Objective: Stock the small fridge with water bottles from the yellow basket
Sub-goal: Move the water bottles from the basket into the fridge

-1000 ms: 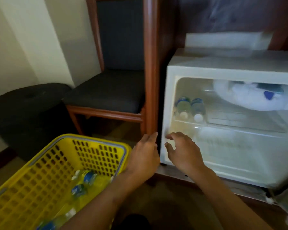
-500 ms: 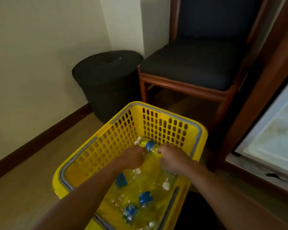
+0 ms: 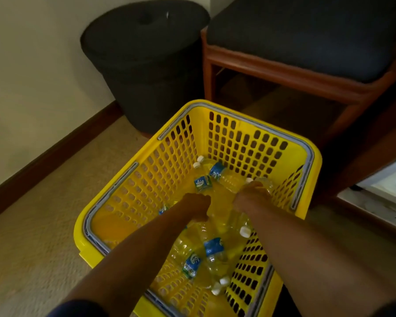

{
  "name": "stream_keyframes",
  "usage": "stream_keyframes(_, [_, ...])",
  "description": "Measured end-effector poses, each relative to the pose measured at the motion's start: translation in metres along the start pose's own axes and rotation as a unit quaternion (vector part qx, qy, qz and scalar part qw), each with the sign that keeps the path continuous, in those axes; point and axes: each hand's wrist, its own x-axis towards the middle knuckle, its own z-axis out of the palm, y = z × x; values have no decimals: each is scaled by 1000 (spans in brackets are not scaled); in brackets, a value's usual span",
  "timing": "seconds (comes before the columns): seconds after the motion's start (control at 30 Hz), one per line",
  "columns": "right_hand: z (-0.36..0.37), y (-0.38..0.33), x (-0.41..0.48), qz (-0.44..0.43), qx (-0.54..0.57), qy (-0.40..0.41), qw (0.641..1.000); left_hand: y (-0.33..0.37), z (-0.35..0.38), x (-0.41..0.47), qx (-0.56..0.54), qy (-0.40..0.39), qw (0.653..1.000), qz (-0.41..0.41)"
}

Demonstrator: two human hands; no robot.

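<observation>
The yellow basket point(image 3: 236, 136) stands on the carpet below me, with several clear water bottles lying in it, each with a blue label and a white cap. Both my hands are down inside it. My left hand point(image 3: 196, 205) is curled shut on a bottle that it mostly hides. My right hand point(image 3: 249, 195) grips a water bottle point(image 3: 266, 185) by the basket's right wall. More bottles point(image 3: 212, 248) lie nearer to me, and two point(image 3: 217, 171) at the far end. Only a white sliver of the small fridge point(image 3: 389, 186) shows at the right edge.
A black round lidded bin point(image 3: 144, 62) stands against the wall behind the basket. A wooden chair point(image 3: 306, 40) with a dark cushion is at the upper right, its leg close to the basket's far corner. A dark baseboard runs along the left wall.
I turned from the open fridge to the basket. Both hands went from the fridge front into the basket and have sunk lower among the bottles, moving apart.
</observation>
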Motion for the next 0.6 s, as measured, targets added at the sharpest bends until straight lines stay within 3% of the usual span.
stream_keyframes(0.1, [11,-2,8,34,14,1,999,0,1,3,15,5,1000,12])
stream_keyframes(0.23, [19,1,22,13,20,12,1000,-6,-12,-1,32,-21,999,14])
stream_keyframes(0.47, [12,-7,24,57,-23,-25,998,-26,-47,-35,145,-57,987,-26])
stream_keyframes(0.6, [13,-22,10,84,15,-29,996,-20,-42,-50,226,-68,971,-50])
